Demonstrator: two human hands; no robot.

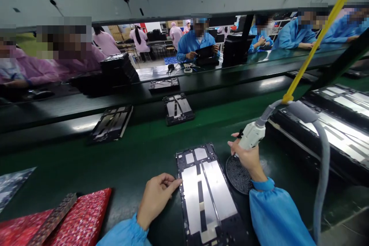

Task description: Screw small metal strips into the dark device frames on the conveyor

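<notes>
My right hand (248, 157) is wrapped round a white electric screwdriver (252, 135) with a grey cable. Its tip points down at a round black dish (238, 175), whose dark, textured contents are too small to make out. In front of me lies an opened tablet (209, 188), with silver plates and a black frame showing. My left hand (158, 196) is curled at the tablet's left side, its fingertips closed at the edge. Whether the screwdriver tip touches anything in the dish is hidden by my hand.
Stacked opened tablets (331, 130) stand to the right. More tablets lie ahead (178, 108) and left (112, 123) on the green surface. A red bubble-wrap package (83, 215) sits front left. A yellow strap (323, 34) holds the cable. Co-workers sit across the line.
</notes>
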